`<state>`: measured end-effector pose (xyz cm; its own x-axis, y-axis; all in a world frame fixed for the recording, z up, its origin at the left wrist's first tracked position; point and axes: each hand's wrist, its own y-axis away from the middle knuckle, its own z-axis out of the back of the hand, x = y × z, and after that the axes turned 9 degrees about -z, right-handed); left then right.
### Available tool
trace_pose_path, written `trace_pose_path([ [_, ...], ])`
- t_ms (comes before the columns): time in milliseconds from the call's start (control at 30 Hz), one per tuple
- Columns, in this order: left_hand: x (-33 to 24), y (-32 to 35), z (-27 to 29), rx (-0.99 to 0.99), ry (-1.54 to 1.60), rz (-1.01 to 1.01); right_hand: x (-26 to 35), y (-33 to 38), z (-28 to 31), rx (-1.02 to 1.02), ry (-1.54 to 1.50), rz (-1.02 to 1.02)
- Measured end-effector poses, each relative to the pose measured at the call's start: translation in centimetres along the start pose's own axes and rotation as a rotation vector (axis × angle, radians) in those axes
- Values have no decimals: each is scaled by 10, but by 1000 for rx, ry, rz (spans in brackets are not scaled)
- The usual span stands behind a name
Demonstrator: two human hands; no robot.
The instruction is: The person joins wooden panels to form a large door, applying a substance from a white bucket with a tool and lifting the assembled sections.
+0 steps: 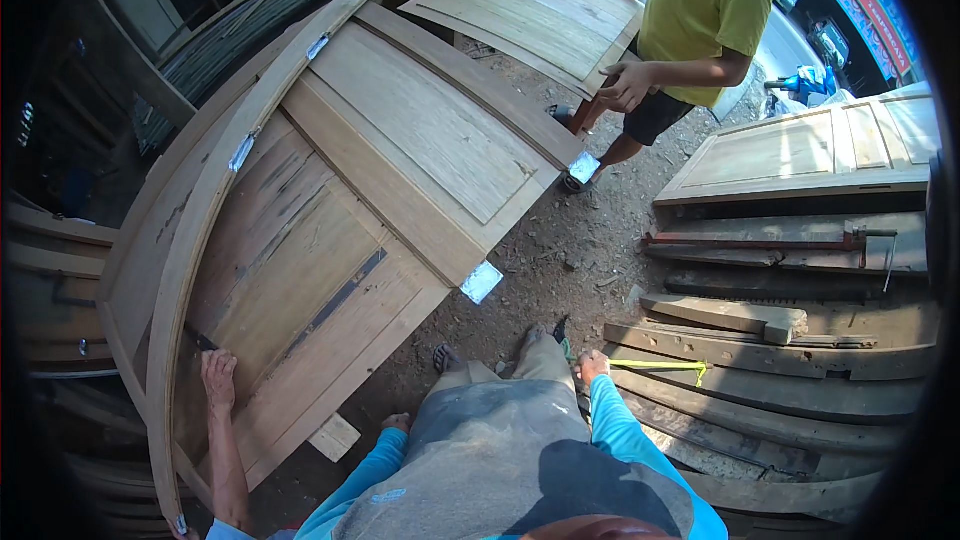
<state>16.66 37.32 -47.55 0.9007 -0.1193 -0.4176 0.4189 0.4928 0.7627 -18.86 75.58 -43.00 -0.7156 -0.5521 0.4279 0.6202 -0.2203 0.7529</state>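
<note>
The right hand (592, 366), lowered beside the thigh, closes around a long thin yellow strip (655, 366); the left hand (397, 423) hangs low, its grip unclear.

the wooden panel (410, 125) looks matt, the ground (560, 255) rough.

Dirt ground (600, 250), mostly shaded; bright pavement (788, 40), blue-red banner (868, 2) upper right.

Blue-and-red banner (868, 8), pale lettering (872, 16) across it, upper right
</note>
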Motion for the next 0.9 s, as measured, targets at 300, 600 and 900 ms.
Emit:
trace_pose_path([
  [300,-126,20,-61,-355,516,147,78,-103,49,26,547,236],
  [600,-184,29,-121,-406,556,124,91,-284,114,-9,735,398],
  [900,-211,24,-129,-484,726,149,145,-294,91,206,396,254],
])
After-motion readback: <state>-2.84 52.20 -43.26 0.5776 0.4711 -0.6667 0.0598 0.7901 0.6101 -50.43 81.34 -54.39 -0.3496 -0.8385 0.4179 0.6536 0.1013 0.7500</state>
